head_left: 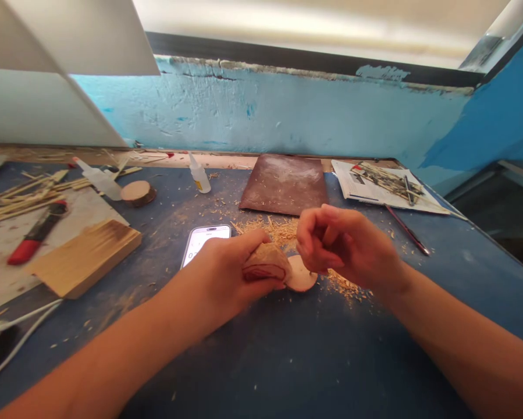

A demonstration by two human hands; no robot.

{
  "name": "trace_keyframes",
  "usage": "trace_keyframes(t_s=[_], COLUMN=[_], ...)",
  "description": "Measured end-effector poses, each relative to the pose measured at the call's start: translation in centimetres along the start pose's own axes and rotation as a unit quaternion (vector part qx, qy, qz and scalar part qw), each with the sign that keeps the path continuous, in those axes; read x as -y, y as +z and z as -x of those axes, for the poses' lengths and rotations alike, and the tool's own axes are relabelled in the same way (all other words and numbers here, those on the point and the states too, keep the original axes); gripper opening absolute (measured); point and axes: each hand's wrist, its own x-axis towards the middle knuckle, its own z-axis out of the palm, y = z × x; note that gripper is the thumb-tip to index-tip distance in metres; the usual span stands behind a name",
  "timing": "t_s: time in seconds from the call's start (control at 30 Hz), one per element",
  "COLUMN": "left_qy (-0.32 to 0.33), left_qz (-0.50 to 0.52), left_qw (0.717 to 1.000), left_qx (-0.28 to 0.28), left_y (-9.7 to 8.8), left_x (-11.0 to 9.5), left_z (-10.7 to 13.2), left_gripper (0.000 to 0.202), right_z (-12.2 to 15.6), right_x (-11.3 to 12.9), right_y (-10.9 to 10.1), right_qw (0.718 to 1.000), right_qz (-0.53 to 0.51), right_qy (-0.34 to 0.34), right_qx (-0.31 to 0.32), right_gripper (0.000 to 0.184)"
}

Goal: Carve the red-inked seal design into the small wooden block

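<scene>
My left hand (226, 270) is closed around a folded piece of sandpaper (265, 263) at the middle of the blue table (287, 361). A small round wooden disc (301, 276) lies flat on the table right beside the sandpaper. My right hand (344, 244) hovers just above and to the right of the disc, fingers curled in a pinch; whether anything sits between them is hidden. Sawdust (283, 230) is scattered around the disc.
A phone (204, 240) lies just left of my hands. A brown sheet (285, 183) and papers with sticks (385, 181) are behind. At left are a wood block (86, 255), a red marker (36, 233), a wood slice (138, 192), two glue bottles (199, 174) and bamboo sticks (21, 195).
</scene>
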Motion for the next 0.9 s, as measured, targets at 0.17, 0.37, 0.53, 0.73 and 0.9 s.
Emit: trace_keyframes(t_s=[0.17,0.37,0.53,0.73,0.9], left_qy=[-0.037,-0.038,-0.05,-0.042,-0.041], left_qz=[-0.006,0.013,-0.008,0.012,0.007], left_qw=[0.999,0.999,0.999,0.999,0.999], left_qx=[0.015,0.017,0.019,0.009,0.006], left_y=[-0.2,-0.4,-0.5,-0.3,-0.4], left_x=[-0.7,-1.3,-1.1,-1.2,-1.3], left_z=[-0.1,-0.3,-0.2,-0.2,-0.3], left_gripper=[0.021,0.019,0.021,0.017,0.016], right_z=[-0.3,-0.2,0.1,-0.7,-1.1], right_x=[0.5,2.1,2.4,0.0,-1.1], right_y=[0.0,1.4,1.6,1.8,1.9], right_qw=[0.999,0.996,0.994,0.994,0.987], right_qz=[-0.021,-0.01,-0.019,-0.055,-0.083], right_qy=[-0.036,-0.089,-0.099,-0.088,-0.098], right_qx=[-0.024,-0.011,-0.049,-0.042,-0.094], right_gripper=[0.046,0.021,0.034,0.047,0.042])
